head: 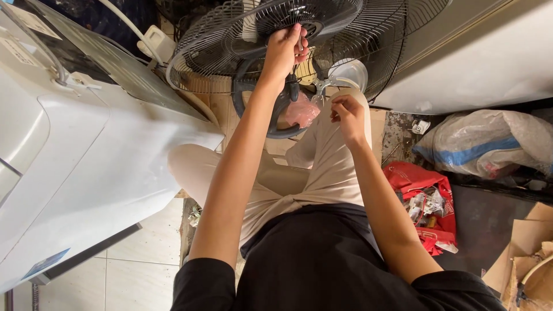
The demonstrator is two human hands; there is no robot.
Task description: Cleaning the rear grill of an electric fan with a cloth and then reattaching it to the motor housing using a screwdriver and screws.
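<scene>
A standing fan with a black wire guard (219, 40) fills the top middle of the head view. My left hand (283, 49) reaches up to the fan's dark hub and grips it, fingers curled over the centre. Lower and to the right, my right hand (347, 115) hovers above my knee with fingertips pinched on something too small to make out. I sit cross-legged in beige trousers and a black shirt. A clear fan blade (349, 74) shows behind the guard.
A large white appliance (80, 155) crowds the left side. A white cabinet (478, 63) stands at the upper right. A bundled plastic sack (484, 141), a red bag of small parts (426, 201) and cardboard (527, 253) lie on the right floor.
</scene>
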